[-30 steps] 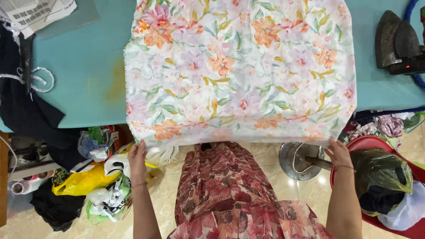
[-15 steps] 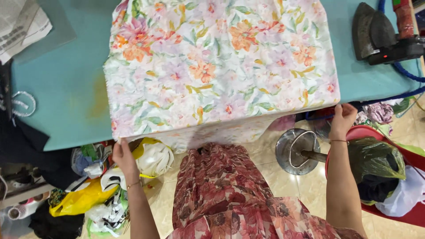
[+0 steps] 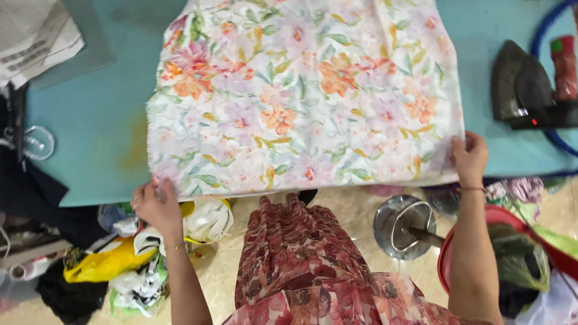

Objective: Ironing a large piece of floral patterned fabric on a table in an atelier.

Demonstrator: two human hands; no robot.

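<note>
Teal padding covers the table [image 3: 90,126] that fills the upper field, with pale tiled floor below its near edge. Spread across it lies the floral fabric [image 3: 301,96], white with orange, pink and green blooms, reaching from my hands away toward the far side. My left hand [image 3: 158,204] pinches the near left corner of the cloth at the table's edge, fingers curled over the hem; my right hand [image 3: 471,157] grips the near right corner in the same manner, so both hands are closed on the fabric and neither is free. As far as can be judged, the laying-out is largely done: the cloth rests flat and nearly free of folds, its near hem running almost level with the table edge between my hands, though faint ripples remain near the left corner. Pressing appears not yet begun, since the iron [image 3: 524,87] rests untouched beyond my right hand, well apart from the cloth. Folded grey cloth [image 3: 36,36] lies far beyond my left hand. Bags [image 3: 114,265] crowd the floor beneath my left hand; a red basin [image 3: 448,265] sits beside my right forearm.
</note>
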